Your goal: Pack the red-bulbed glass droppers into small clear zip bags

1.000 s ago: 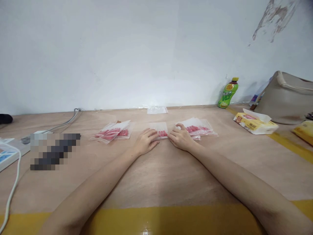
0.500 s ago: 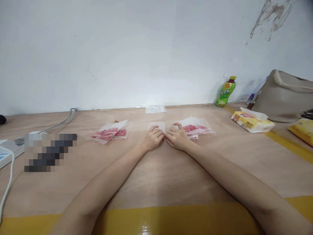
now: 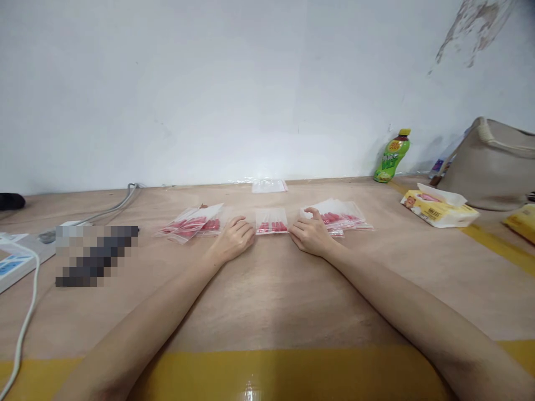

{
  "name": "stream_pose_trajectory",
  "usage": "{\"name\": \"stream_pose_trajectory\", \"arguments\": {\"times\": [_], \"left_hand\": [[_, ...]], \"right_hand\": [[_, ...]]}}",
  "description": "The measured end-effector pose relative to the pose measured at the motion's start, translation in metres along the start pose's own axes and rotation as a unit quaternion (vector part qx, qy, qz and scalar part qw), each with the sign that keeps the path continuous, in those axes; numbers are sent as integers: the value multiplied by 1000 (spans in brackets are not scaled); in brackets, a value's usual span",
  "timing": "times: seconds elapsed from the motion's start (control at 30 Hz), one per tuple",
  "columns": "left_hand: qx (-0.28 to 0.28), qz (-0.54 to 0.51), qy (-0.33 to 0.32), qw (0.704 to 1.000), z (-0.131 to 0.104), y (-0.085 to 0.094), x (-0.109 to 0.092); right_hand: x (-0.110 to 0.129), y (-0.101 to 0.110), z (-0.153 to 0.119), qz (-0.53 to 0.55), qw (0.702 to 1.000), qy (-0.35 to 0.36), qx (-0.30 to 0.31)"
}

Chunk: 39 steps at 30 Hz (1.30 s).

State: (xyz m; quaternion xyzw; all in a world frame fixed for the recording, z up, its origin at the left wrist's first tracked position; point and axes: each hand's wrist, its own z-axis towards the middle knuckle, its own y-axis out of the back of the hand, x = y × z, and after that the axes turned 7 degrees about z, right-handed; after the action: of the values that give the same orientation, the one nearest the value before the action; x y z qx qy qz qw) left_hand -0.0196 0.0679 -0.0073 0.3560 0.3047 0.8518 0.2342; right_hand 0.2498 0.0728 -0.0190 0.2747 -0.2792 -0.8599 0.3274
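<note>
A small clear bag point(image 3: 271, 221) with several red pieces in it lies flat between my hands. My left hand point(image 3: 237, 238) rests at its left edge, fingers curled together; whether they pinch anything is hidden. At the bag's right edge is my right hand point(image 3: 308, 233), its index finger bent up and the others curled, contents hidden. Left of my left hand lies a fanned pile of bags with red pieces point(image 3: 190, 223). Another such pile point(image 3: 345, 214) is just beyond and right of my right hand.
Flat bags point(image 3: 268, 186) lie by the wall. A green bottle point(image 3: 392, 156), a tissue pack point(image 3: 438, 209) and a grey handbag point(image 3: 489, 161) stand at the right. At the left are a power strip point(image 3: 25, 267), cables and a blurred dark object point(image 3: 96, 259).
My left hand has moved left, away from my right hand, uncovering the bag and its red pieces between them. The view has shifted slightly.
</note>
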Motion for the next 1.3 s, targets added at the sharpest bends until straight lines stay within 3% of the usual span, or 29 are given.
{"name": "stream_pose_trajectory", "arguments": {"times": [0.13, 0.27, 0.5, 0.63, 0.73, 0.87, 1.0, 1.13, 1.3], "left_hand": [[17, 14, 41, 999, -20, 8, 15], [33, 34, 80, 996, -28, 16, 15], [88, 147, 300, 938, -30, 20, 10], [136, 159, 369, 906, -36, 26, 18], [166, 125, 411, 888, -40, 31, 27], [193, 117, 407, 885, -46, 31, 37], [182, 105, 379, 901, -47, 32, 43], [148, 68, 337, 927, -35, 28, 32], [125, -21, 267, 955, 4, 4, -21]], "right_hand": [[-13, 4, -11, -5, 999, -43, 13], [-10, 6, -8, 4, 998, -57, 34], [0, -4, 13, 59, 992, -33, 106], [-24, 9, 10, 69, 994, -68, 46], [-46, 29, -13, 67, 991, -114, -4], [-60, 50, -59, 81, 975, -206, -3], [-55, 62, -85, 79, 970, -230, 24], [-39, 71, -67, 37, 980, -193, -30], [-4, 61, -20, 82, 991, -102, -28]]}}
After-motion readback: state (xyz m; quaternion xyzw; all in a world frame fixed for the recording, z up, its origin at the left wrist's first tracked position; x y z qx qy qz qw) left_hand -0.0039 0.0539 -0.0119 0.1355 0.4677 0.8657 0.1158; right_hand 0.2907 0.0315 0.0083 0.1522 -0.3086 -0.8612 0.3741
